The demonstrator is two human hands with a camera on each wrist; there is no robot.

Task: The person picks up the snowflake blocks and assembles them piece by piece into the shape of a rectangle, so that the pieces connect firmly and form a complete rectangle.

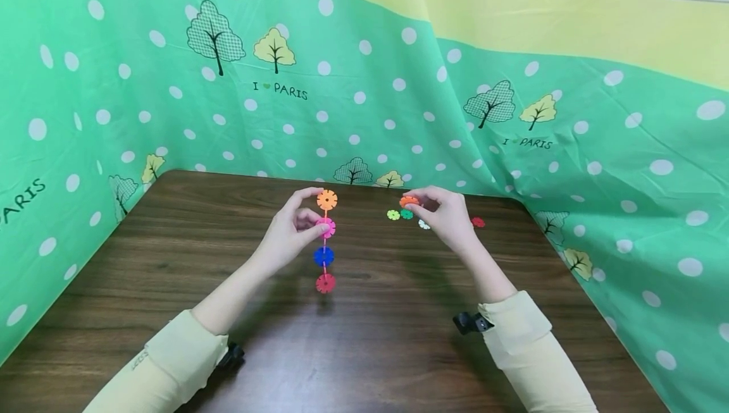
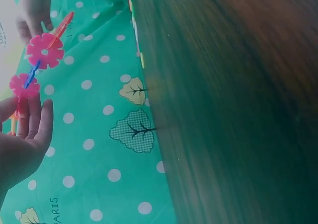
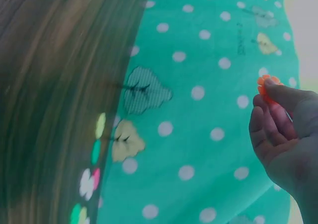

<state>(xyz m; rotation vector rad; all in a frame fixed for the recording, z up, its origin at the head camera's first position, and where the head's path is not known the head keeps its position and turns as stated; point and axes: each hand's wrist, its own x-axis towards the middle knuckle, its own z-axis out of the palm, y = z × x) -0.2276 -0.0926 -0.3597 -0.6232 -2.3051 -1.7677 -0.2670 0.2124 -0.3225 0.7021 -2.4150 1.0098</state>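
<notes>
My left hand (image 1: pixel 285 229) pinches a chain of notched plastic flower discs between thumb and fingers. Held in a line, it shows an orange disc (image 1: pixel 327 200) at the top, a pink disc (image 1: pixel 329 228) by the thumb, then a blue disc (image 1: pixel 323 256) and a red disc (image 1: pixel 326 283). Thin edge-on discs link them, as the left wrist view shows with a blue link (image 2: pixel 31 75). To the right, my right hand (image 1: pixel 447 214) pinches a single orange disc (image 3: pixel 263 85) by its edge, apart from the chain.
Near the back of the dark wooden table (image 1: pixel 364 350) lie loose discs: yellow-green (image 1: pixel 393 215), green (image 1: pixel 406 214), white (image 1: pixel 424 224) and red (image 1: pixel 478 222). Some sit partly behind my right hand. A green dotted curtain (image 1: pixel 353 122) borders the table's back and sides.
</notes>
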